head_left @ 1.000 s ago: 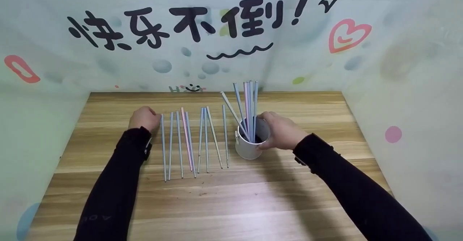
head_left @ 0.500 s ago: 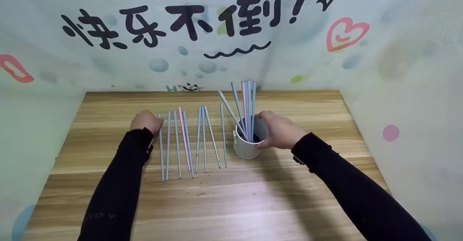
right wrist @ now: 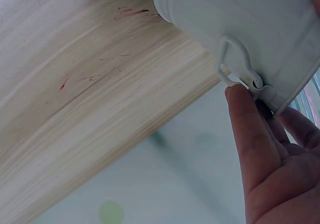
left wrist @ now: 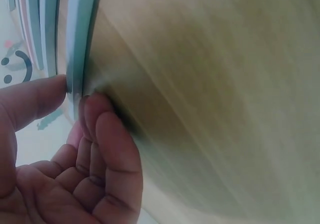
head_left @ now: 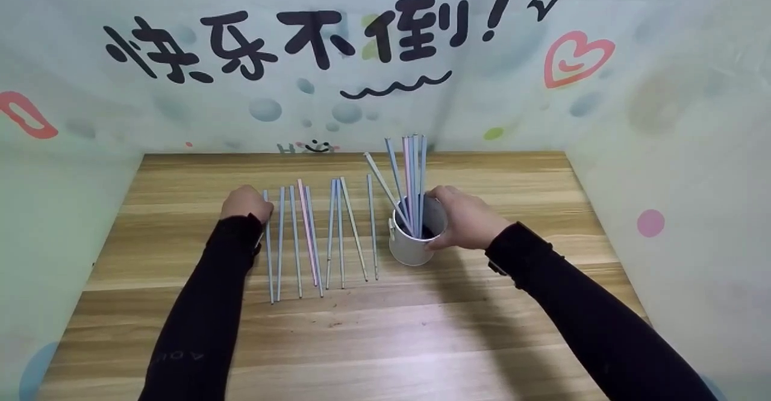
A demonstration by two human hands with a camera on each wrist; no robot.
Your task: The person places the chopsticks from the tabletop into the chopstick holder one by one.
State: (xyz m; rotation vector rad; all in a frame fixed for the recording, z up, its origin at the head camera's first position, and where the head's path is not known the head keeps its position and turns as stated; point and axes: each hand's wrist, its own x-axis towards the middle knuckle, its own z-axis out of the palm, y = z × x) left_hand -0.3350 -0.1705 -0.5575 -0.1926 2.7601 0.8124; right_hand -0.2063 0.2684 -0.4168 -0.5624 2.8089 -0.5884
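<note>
At the far end of the leftmost blue stick [head_left: 270, 262], my left hand [head_left: 246, 203] pinches it as it lies on the table. The left wrist view has the thumb of that hand [left wrist: 75, 179] on one side of the stick [left wrist: 83, 29] and curled fingers on the other. My right hand [head_left: 470, 217] grips the rim of an upright white bucket [head_left: 411, 251], which holds several blue sticks, a pink one [head_left: 406, 172] and a pale leaning one [head_left: 382, 178]. In the right wrist view, fingers of the hand [right wrist: 280, 174] lie by the bucket's [right wrist: 250, 14] handle [right wrist: 240, 51].
Between the left hand and the bucket lie several more sticks in a loose row, mostly blue, one pink [head_left: 306, 226] and one pale [head_left: 354, 229]. Small crumbs dot the wooden table [head_left: 361, 353]. Printed cloth walls [head_left: 512, 112] stand around its back and sides.
My left hand has moved slightly right, and its fingers have come onto the leftmost stick's far end. My right hand keeps its grip on the bucket. The head view has shifted a little.
</note>
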